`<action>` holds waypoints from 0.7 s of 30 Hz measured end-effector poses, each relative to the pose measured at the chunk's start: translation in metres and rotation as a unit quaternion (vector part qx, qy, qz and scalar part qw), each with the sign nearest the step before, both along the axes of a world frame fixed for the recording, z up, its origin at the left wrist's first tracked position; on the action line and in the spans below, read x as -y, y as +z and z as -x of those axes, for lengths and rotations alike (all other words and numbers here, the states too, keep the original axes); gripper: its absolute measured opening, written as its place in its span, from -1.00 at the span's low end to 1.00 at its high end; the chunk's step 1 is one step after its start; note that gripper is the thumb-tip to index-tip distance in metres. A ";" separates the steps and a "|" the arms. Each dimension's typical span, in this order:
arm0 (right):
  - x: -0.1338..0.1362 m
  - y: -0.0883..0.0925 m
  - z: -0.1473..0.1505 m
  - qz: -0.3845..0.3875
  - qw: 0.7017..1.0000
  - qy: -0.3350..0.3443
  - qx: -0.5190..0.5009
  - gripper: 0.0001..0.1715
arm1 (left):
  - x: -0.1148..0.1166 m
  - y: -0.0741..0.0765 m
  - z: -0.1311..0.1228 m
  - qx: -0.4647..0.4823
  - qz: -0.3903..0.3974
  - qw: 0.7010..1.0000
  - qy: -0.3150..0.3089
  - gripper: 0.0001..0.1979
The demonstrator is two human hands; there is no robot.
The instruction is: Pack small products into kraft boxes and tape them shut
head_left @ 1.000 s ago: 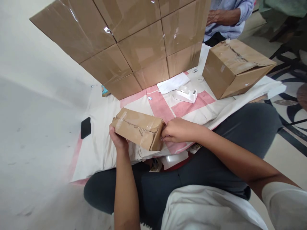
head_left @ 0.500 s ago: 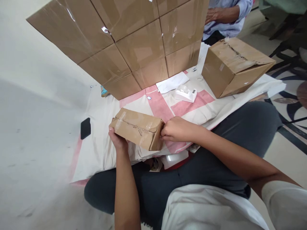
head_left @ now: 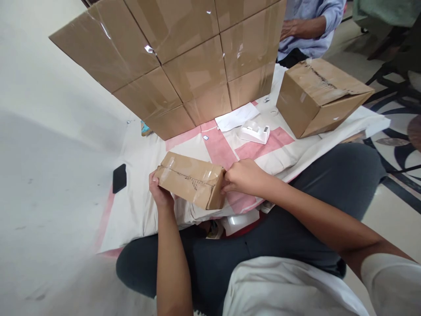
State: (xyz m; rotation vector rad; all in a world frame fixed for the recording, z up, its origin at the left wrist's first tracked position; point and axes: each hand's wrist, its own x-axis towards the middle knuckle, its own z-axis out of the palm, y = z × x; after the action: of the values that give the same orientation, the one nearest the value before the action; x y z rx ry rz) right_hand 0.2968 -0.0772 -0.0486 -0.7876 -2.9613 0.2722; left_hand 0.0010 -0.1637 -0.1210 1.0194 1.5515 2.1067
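Observation:
A small brown cardboard box (head_left: 189, 177) is tilted above the cloth in front of me, with clear tape and a rough, torn-looking seam along its top. My left hand (head_left: 161, 191) is closed around its left end, thumb near the top edge. At the opposite end, my right hand (head_left: 241, 176) is closed, fingers curled and pressed against the box's end face. Whether those fingers pinch a flap or a bit of tape is hidden. Beyond the box stands a white tape dispenser (head_left: 255, 132), beside a sheet of white paper (head_left: 237, 116).
A tall wall of taped cardboard boxes (head_left: 194, 66) rises ahead. To the right sits a larger, worn cardboard box (head_left: 324, 96), with another person's hand (head_left: 289, 30) behind it. A black phone (head_left: 119, 178) lies by the wall at left. A clear plastic container (head_left: 241, 221) is near my lap.
The view has shifted slightly. Both hands stay at the small box's ends, and the box has turned a little, with tape near its right top edge now catching light.

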 end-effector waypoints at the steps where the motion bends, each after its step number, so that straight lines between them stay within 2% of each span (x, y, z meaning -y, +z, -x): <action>1: -0.002 -0.001 0.000 -0.003 1.000 -0.012 0.003 -0.47 | 0.000 0.000 0.000 0.004 -0.003 1.000 -0.002 -0.59; 10: -0.016 -0.007 0.001 -0.014 1.000 -0.027 -0.001 -0.47 | 0.002 -0.005 0.006 -0.056 0.039 0.997 0.039 -0.49; 17: -0.028 -0.005 -0.006 0.005 0.995 -0.089 -0.042 -0.50 | -0.001 -0.007 0.001 -0.006 0.009 0.999 0.049 -0.55; 18: -0.028 -0.006 -0.007 0.008 0.993 -0.094 -0.065 -0.47 | -0.002 -0.007 -0.001 0.003 -0.002 0.999 0.044 -0.55; 21: -0.022 -0.005 -0.009 0.035 0.985 -0.095 -0.138 -0.05 | -0.006 -0.005 -0.009 0.026 -0.015 0.999 0.025 -0.50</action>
State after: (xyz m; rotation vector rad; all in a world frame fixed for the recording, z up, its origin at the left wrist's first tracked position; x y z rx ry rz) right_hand 0.3056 -0.0553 -0.0536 -0.9463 -2.6102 0.4365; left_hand 0.0103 -0.1579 -0.1258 0.9362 1.5398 2.1781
